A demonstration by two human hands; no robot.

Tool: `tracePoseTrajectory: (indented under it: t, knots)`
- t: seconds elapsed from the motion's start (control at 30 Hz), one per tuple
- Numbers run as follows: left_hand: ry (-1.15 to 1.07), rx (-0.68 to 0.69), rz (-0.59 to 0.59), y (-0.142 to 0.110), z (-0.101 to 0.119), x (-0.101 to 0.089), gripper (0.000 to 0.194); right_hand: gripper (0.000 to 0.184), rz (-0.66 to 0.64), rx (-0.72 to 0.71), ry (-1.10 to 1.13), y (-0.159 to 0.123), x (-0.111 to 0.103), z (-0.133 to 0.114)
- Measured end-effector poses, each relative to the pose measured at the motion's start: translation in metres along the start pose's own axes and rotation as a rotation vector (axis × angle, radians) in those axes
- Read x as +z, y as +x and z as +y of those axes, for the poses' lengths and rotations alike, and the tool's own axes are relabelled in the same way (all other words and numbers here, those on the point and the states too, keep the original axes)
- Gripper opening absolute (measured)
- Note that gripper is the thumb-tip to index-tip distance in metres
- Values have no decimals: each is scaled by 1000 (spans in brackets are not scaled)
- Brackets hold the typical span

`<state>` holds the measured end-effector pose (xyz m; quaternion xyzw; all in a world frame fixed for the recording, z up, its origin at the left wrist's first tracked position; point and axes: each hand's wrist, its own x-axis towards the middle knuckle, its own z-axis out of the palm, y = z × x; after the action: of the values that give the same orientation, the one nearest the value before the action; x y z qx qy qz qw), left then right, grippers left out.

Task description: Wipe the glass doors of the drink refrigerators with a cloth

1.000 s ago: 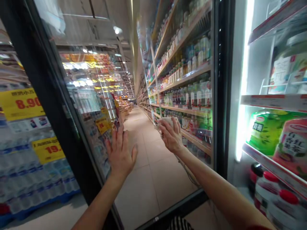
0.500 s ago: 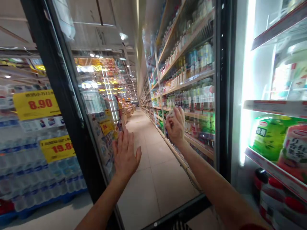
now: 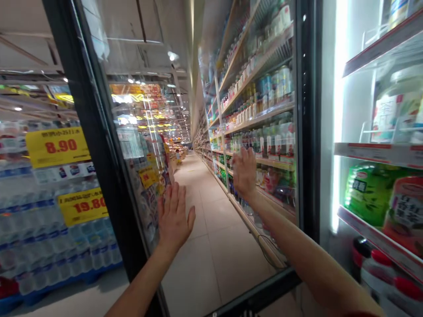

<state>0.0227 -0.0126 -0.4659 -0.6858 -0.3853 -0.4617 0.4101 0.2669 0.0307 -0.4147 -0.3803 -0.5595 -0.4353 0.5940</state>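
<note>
A black-framed glass cooler door (image 3: 205, 255) stands swung out in front of me, and the aisle shows through its pane. My left hand (image 3: 175, 215) lies flat against the glass with its fingers stretched upward and the thumb out to the side. Higher and to the right, my right hand (image 3: 244, 174) is raised at the same pane. Its fingers point up but are smeared by motion, so whether anything is under or in them I cannot make out.
On the right, lit cooler shelves (image 3: 373, 154) hold green packs (image 3: 366, 193), large bottles and red-capped jars (image 3: 380, 259). To the left are stacked water bottles (image 3: 66, 246) with yellow price signs (image 3: 57, 147). A tiled floor (image 3: 191, 176) runs down the aisle.
My right hand has shifted slightly on the pane, its curled fingers now pointing more upward and blurred. My left hand stays flat on the glass. The view has moved slightly.
</note>
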Motion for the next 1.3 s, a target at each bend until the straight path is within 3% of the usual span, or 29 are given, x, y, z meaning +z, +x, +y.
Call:
tracePoseTrajectory:
  t: [0.07,0.13,0.27,0.33,0.37,0.43,0.53,0.63,0.7,0.8,0.87,0.93,1.07,1.13,1.2,1.3]
  knots:
    - [-13,5,-22,1,-5,-3,71,47,-114,-147,4,-10,-1,-13]
    - [-4,0,-25,5,-13,-9,72,47,-147,-144,-22,-16,-7,0]
    - [40,-42,7,15,-32,-18,77,46,85,298,-93,-5,-14,58]
    - [44,-46,4,18,-37,-19,78,47,183,438,-80,9,-10,65]
    - [42,-46,1,18,-38,-19,77,47,187,431,-62,15,-7,59]
    - [39,-55,6,19,-37,-18,77,47,112,290,-17,20,0,29]
    - [38,-60,1,18,-35,-17,75,49,-83,-43,46,13,7,-23]
    - [45,-49,-7,18,-35,-19,73,47,-202,-286,51,1,2,-28]
    - [51,-35,-4,18,-37,-21,74,45,-135,-181,6,1,-4,0]
    - [55,-25,-7,17,-37,-23,76,47,143,305,-74,17,-8,50]
    - [49,-33,-7,17,-36,-22,76,48,234,455,-73,29,-4,57]
    - [35,-44,-3,17,-35,-21,76,48,166,370,-34,32,1,33]
    - [4,-64,4,18,-35,-20,73,50,-158,-93,94,9,10,-49]
    - [-6,-57,-12,17,-38,-23,72,50,-245,-271,134,0,10,-67]
    - [-15,-33,-36,13,-41,-30,72,49,-175,-217,111,2,9,-60]
    - [-32,52,-7,6,-44,-45,72,50,62,157,41,28,11,-35]
